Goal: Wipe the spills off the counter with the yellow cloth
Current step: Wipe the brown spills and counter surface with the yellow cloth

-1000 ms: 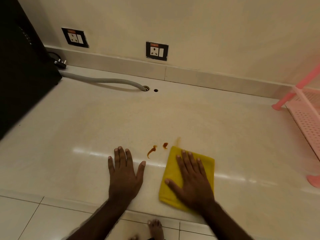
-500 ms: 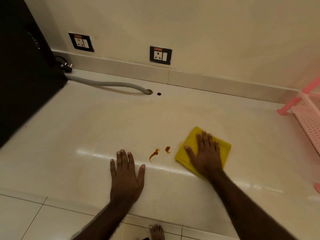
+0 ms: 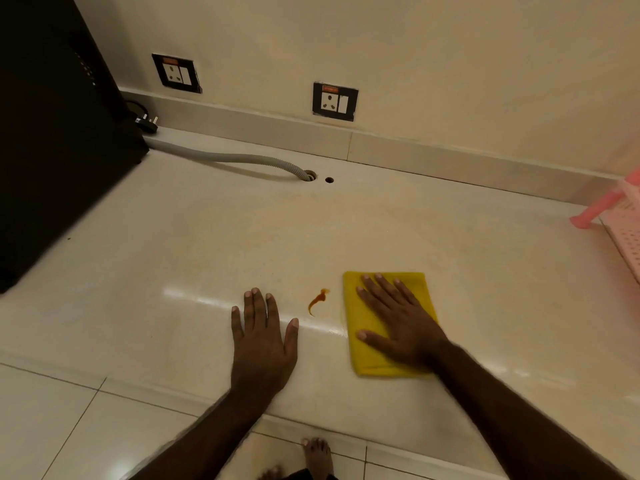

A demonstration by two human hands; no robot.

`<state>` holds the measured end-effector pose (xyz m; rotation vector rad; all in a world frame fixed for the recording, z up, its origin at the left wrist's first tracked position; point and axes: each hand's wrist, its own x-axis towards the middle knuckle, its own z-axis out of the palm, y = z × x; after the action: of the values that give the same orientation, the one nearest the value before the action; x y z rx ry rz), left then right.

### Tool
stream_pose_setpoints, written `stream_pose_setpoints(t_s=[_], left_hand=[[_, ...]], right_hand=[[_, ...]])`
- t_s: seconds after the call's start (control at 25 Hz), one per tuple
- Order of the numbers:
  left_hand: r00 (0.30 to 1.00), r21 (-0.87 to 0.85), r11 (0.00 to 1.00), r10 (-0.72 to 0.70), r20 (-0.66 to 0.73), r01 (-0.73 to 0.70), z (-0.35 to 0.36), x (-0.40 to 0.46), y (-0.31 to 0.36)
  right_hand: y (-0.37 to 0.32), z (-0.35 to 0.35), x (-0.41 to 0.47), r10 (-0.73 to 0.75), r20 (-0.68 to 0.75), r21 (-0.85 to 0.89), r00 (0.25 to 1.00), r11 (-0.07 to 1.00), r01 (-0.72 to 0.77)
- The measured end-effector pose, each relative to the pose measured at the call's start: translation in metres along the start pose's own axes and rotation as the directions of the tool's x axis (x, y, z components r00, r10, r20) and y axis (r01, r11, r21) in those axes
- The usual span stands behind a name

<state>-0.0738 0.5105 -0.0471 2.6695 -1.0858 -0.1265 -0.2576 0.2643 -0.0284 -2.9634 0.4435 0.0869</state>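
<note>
A folded yellow cloth (image 3: 360, 362) lies flat on the cream counter (image 3: 207, 244) near its front edge. My right hand (image 3: 398, 317) presses down on the cloth with fingers spread. One orange-brown spill (image 3: 318, 300) shows just left of the cloth, between my two hands. My left hand (image 3: 263, 337) rests flat on the counter left of the spill, palm down, fingers apart, holding nothing.
A black appliance (image 3: 52, 133) fills the left side. A grey hose (image 3: 242, 159) runs from it into a hole (image 3: 310, 174) near the back wall, beside a smaller hole (image 3: 329, 179). A pink plastic rack (image 3: 620, 223) stands at the right. Two wall sockets (image 3: 334, 101) sit above.
My right hand slid the cloth forward and then back toward the front edge. The smaller right-hand spot of the spill is gone from view; the curved streak is still there. My left hand stayed put.
</note>
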Motion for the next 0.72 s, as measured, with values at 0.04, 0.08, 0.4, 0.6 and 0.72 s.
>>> stream_pose_setpoints(t_s=[0.04, 0.08, 0.4, 0.6, 0.72], left_hand=[[1.000, 0.001, 1.000, -0.003, 0.005, 0.003, 0.000, -0.001, 0.000], [1.000, -0.002, 1.000, -0.007, 0.011, 0.007, 0.000, -0.001, 0.000], [0.999, -0.031, 0.999, -0.014, 0.034, 0.015, -0.003, 0.000, 0.000], [1.000, -0.028, 1.000, -0.007, 0.015, 0.008, -0.001, -0.001, -0.001], [1.000, -0.033, 0.999, -0.010, 0.012, 0.010, -0.001, -0.001, -0.001]], right_hand=[[-0.003, 0.003, -0.017, 0.010, -0.017, 0.008, 1.000, 1.000, -0.009], [-0.010, 0.007, -0.033, 0.030, -0.037, 0.015, 0.999, 0.999, -0.029], [-0.093, 0.044, -0.047, 0.292, -0.142, 0.095, 0.946, 0.955, -0.280], [-0.027, 0.018, 0.007, 0.509, -0.123, 0.066, 0.852, 0.860, -0.505], [-0.022, 0.010, 0.048, 0.513, -0.101, 0.093, 0.853, 0.858, -0.505]])
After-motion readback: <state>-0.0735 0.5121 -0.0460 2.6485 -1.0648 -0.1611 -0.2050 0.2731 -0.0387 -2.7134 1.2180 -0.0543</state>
